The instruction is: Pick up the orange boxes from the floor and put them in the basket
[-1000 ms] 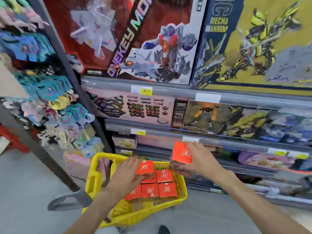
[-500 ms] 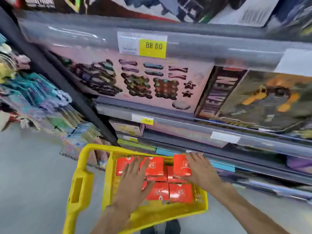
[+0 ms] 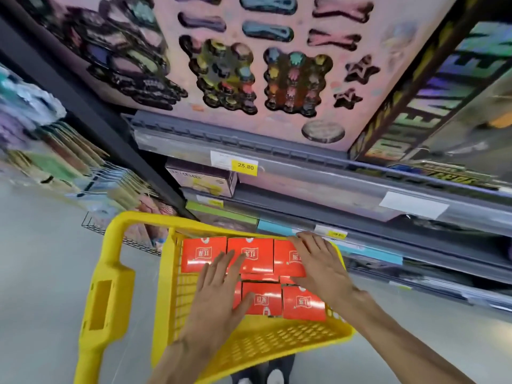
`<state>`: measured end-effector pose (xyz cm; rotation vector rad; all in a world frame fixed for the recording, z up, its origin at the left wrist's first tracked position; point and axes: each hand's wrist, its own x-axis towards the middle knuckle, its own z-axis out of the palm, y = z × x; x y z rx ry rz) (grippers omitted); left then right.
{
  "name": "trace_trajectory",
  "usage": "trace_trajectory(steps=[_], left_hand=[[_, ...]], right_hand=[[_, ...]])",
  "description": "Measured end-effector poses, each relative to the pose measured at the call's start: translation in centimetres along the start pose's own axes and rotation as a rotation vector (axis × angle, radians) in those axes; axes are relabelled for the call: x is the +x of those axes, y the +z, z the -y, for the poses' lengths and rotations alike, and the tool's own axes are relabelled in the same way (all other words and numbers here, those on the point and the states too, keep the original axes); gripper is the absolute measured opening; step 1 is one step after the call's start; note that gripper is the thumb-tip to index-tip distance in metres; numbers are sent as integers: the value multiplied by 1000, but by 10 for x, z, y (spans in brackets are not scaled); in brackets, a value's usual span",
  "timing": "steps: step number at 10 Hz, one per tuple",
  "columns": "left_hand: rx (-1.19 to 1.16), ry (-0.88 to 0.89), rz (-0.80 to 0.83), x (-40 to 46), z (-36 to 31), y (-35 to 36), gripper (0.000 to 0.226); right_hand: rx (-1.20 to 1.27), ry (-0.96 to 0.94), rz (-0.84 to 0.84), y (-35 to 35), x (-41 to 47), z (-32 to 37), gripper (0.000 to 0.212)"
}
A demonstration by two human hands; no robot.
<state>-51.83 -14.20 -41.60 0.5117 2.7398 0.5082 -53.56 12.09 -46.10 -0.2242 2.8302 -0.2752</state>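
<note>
A yellow plastic basket (image 3: 257, 347) stands on the floor below me with several orange boxes (image 3: 203, 257) packed flat inside it. My left hand (image 3: 221, 295) lies flat with fingers spread over the boxes at the middle and near left. My right hand (image 3: 318, 264) rests flat, fingers apart, on the far right orange box (image 3: 288, 268), close to the basket's far rim. Neither hand grips a box. The basket's thick yellow handle (image 3: 102, 303) hangs down on the left.
Grey store shelves (image 3: 332, 173) with toy boxes and yellow price tags stand just behind the basket. A dark upright and a rack of hanging packets (image 3: 69, 162) are at the left. Grey floor lies left of the basket. My shoes (image 3: 274, 376) show under it.
The view has dropped and come closer to the basket. My right hand set its orange box down at the far right of the basket and now lies flat; my left hand slid nearer.
</note>
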Motion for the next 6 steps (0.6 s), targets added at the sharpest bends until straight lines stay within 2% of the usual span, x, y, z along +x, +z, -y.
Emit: trace_trajectory(steps=[4,6], left_hand=[[29,18,-9,-3,-2,-6,71],[45,64,-10,-13,-16,-51,72]], right_hand=[[-107,-18,19,2,-7,2,121],[-10,97,-2,-55,-52,2,112]])
